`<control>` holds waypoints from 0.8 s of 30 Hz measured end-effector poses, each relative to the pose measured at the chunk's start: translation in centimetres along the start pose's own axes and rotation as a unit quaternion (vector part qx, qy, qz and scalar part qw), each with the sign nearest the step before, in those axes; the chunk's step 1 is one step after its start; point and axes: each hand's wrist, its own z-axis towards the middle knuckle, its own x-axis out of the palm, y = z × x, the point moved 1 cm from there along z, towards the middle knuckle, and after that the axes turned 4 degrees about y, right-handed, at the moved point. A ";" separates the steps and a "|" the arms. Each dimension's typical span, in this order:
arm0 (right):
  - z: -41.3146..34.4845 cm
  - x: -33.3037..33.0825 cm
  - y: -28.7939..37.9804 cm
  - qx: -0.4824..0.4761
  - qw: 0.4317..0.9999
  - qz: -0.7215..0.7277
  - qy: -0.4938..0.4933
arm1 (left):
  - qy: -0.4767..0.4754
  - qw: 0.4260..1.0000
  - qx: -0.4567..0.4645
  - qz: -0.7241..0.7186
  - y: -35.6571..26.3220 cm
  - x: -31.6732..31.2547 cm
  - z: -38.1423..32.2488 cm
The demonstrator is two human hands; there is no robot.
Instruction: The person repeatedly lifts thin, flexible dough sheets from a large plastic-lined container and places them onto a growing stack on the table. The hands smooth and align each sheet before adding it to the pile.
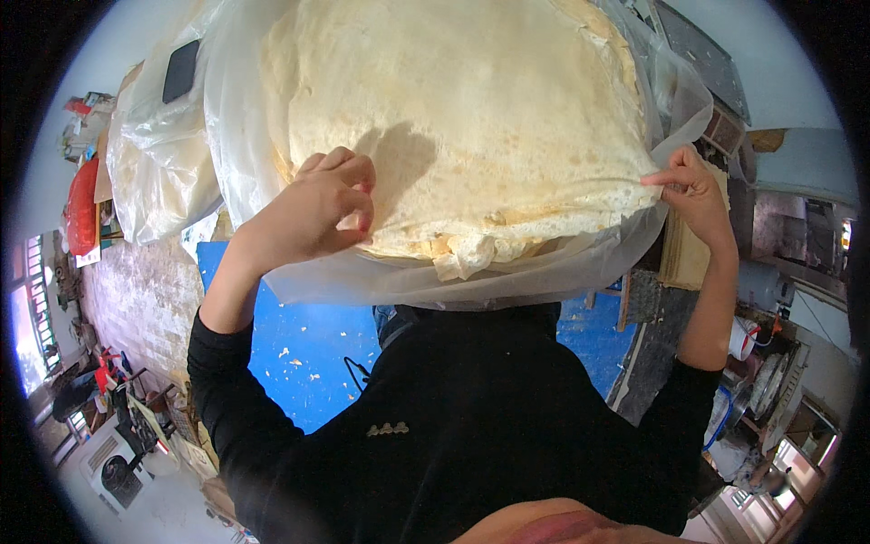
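Note:
A large round stack of thin, pale flatbread-like sheets (pixel 469 122) lies before me on clear plastic sheeting (pixel 435 285). My right hand (pixel 686 187) pinches the top sheet's edge at the right, drawing small wrinkles there. Over the near left part of the stack is my left hand (pixel 333 200), fingers curled and thumb near the fingertips; whether it pinches the sheet is unclear. Torn, crumpled scraps (pixel 469 253) stick out at the near edge, between the two hands.
To the left, a dark phone-like object (pixel 181 71) rests on a plastic-wrapped bundle (pixel 160 170). Blue flooring (pixel 306 360) with pale crumbs shows below. A red object (pixel 83 207) is at far left, a cardboard-like stack (pixel 683 251) at right. Someone appears small at lower right.

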 end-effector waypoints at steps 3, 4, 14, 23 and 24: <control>2.5 -1.8 0.5 -0.178 0.983 0.007 -0.036 | 0.039 0.987 0.097 -0.118 1.4 -1.5 0.5; 4.0 -2.2 0.5 -0.157 0.984 0.063 -0.056 | 0.027 0.959 0.053 -0.277 2.8 -2.1 0.9; 12.6 0.2 1.2 0.071 0.974 0.161 -0.142 | -0.214 0.828 -0.239 -0.461 7.6 0.2 -0.3; 6.8 2.7 5.7 -0.071 0.973 -0.050 -0.215 | -0.315 0.933 -0.172 0.016 1.7 0.8 1.4; 6.8 3.5 6.6 -0.104 0.972 0.001 -0.209 | -0.321 0.940 -0.109 0.028 1.2 1.0 2.9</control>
